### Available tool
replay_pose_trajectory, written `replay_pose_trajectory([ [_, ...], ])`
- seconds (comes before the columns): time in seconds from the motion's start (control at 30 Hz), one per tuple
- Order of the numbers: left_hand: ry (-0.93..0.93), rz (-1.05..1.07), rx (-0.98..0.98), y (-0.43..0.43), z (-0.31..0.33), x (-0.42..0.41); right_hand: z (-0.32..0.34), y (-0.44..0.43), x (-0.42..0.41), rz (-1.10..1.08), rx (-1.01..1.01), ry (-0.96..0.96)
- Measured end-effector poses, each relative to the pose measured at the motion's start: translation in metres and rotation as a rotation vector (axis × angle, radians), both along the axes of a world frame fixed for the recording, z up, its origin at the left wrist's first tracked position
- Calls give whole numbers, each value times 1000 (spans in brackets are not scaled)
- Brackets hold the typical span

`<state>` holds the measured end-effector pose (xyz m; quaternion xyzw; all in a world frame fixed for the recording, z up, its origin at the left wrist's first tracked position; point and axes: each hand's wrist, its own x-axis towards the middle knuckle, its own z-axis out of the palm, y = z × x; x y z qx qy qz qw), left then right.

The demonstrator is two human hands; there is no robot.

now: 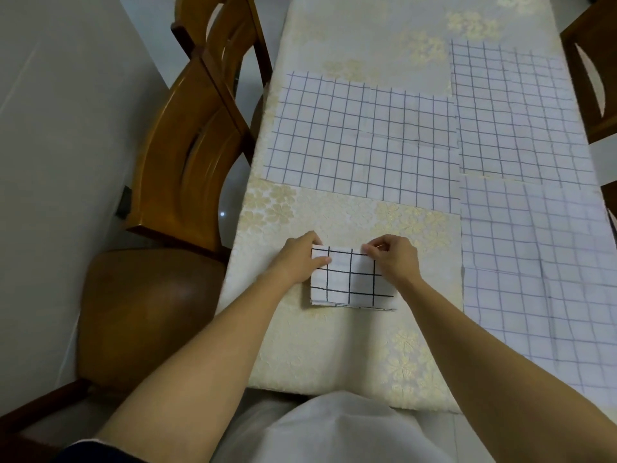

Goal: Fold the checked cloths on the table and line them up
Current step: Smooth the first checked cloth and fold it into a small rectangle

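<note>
The left hand (pixel 300 259) is gripping the folded checked cloth (pixel 350 282) at its 10 o'clock corner and the right hand (pixel 394 259) is pinching its far edge at 1 o'clock, probably squaring the layers. The cloth is lying at the worktop's (pixel 334 355) near edge, and flat cloths (pixel 360 142) are waiting at 12 and 3 o'clock.

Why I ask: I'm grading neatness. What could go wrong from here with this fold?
1. The left hand and right hand pinch the folded cloth at its far edge only; its near layers look stepped, so the fold may set crooked.
2. Sliding it right could ruck the flat cloth beside it.
</note>
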<state>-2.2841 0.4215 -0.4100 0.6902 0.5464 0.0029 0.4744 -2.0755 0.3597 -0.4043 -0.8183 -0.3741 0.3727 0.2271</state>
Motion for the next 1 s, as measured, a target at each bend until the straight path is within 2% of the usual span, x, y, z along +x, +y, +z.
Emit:
replay_pose_trajectory([
  [0.07, 123, -47, 189, -8, 1, 3, -6, 1, -4, 26, 11, -252],
  [0.13, 259, -81, 493, -21, 0, 7, -9, -5, -12, 93, 65, -531],
  [0.2, 209, -129, 709, -37, -1, 16, -8, -10, -28, 178, 242, -582],
  [0.23, 130, -187, 708, -45, -3, 21, -10, -15, -37, 248, 303, -570],
  [0.3, 66, -262, 575, -60, -11, 31, -21, -30, -52, 367, 267, -470],
  [0.37, 202, -358, 507, -70, -23, 33, -34, -47, -57, 470, 142, -417],
  [0.43, 372, -468, 578, -74, -34, 25, -46, -62, -47, 575, 55, -514],
  [0.47, 398, -482, 584, -73, -37, 20, -48, -65, -38, 605, 25, -560],
  [0.7, 418, -393, 557, -68, -40, -28, -36, -74, 1, 532, -176, -591],
  [0.83, 351, -300, 548, -60, -25, -9, -29, -57, -34, 488, -75, -592],
  [1.0, 418, -405, 553, -70, -31, 17, -40, -62, -58, 598, -85, -540],
])
